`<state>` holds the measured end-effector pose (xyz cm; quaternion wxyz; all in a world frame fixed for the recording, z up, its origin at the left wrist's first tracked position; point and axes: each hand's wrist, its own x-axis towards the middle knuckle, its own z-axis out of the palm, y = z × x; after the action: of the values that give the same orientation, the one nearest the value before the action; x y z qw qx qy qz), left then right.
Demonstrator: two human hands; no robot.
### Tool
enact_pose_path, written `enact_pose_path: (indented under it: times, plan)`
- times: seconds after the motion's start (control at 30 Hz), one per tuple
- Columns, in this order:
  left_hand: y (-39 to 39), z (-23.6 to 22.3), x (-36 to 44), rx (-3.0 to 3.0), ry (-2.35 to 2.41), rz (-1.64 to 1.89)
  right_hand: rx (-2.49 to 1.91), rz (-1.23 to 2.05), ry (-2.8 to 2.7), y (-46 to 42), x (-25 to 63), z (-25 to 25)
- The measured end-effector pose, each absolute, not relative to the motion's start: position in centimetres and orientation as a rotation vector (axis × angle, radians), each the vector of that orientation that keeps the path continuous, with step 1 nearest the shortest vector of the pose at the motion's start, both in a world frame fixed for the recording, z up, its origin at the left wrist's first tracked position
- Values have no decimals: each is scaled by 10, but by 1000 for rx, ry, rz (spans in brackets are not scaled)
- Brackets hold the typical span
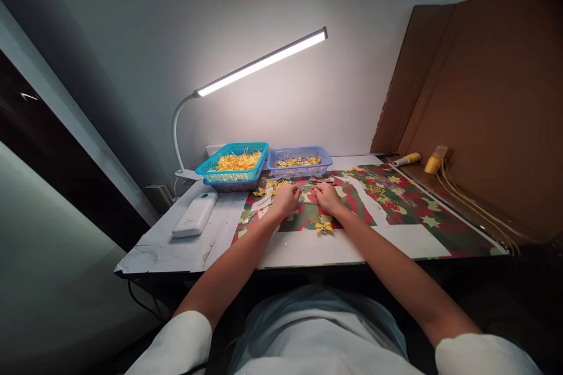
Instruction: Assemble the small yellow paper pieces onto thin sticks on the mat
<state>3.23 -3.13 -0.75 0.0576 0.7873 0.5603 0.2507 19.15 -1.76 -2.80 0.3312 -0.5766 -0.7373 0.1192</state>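
My left hand (288, 198) is closed in a pinch over the camouflage-patterned sheet (354, 196). What sits between its fingertips is too small to make out. Just to the right, my right hand (328, 196) pinches a thin cord (316, 206), which runs down to a yellow ribbon bow (324, 227) with a small shiny piece at its middle. The two hands' fingertips are close together but apart. Beside and behind my left hand lie several yellow bows (273, 187). A dark slim tool (323, 182) lies behind my right hand, partly hidden.
A teal basket (206, 174) full of yellow ribbon pieces sits on another basket at back left. Next to it stands a purple basket (323, 169) with bows. A white power bank (194, 215), a lit lamp (264, 61), cardboard (479, 82) and a yellow spool (433, 164) surround the work area.
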Motion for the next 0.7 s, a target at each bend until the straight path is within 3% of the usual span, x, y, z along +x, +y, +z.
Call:
enact_pose_path:
  times: [0.4, 0.7]
  plan:
    - [-24, -25, 46, 1279, 1293, 1215, -1090, 1200, -1225, -26, 183, -26]
    - [-20, -34, 54, 1313, 1092, 1582, -938, 1243, -981, -41, 172, -19]
